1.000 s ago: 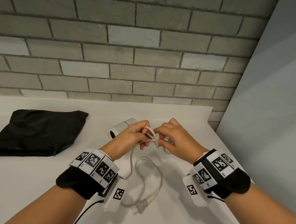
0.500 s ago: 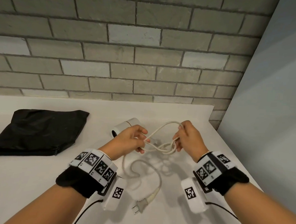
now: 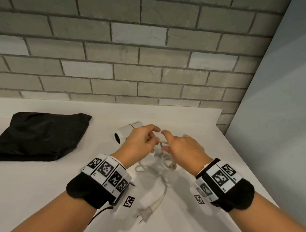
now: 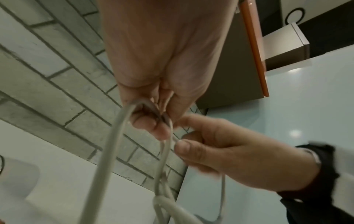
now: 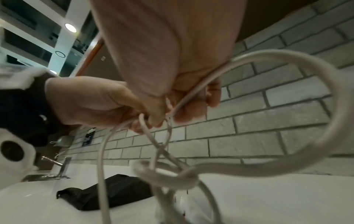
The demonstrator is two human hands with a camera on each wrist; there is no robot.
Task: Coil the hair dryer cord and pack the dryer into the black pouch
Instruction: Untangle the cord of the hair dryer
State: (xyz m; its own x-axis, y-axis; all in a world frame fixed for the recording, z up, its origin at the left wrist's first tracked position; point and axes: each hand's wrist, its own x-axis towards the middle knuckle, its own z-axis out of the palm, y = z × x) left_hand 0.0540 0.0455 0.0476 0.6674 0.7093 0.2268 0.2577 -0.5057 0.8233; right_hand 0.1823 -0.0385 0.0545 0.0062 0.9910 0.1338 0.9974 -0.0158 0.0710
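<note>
The white hair dryer (image 3: 126,132) lies on the white counter behind my hands, mostly hidden by my left hand (image 3: 141,141). Its white cord (image 3: 163,185) runs from my hands down to the plug (image 3: 145,214) near the front. My left hand (image 4: 153,115) pinches several loops of the cord (image 4: 107,151). Close beside it, my right hand (image 3: 180,148) grips the cord (image 5: 268,57) and a loop hangs below it. The black pouch (image 3: 38,134) lies flat at the left, also low in the right wrist view (image 5: 114,192).
A grey brick wall (image 3: 133,54) backs the white counter (image 3: 42,190). A pale panel (image 3: 278,120) borders the counter's right edge. A sink with a metal tap (image 5: 57,163) sits far to the left.
My hands spread apart drawing out a cord loop, then came back together. The loops now hang bunched between them, and the loose cord on the counter has shortened.
</note>
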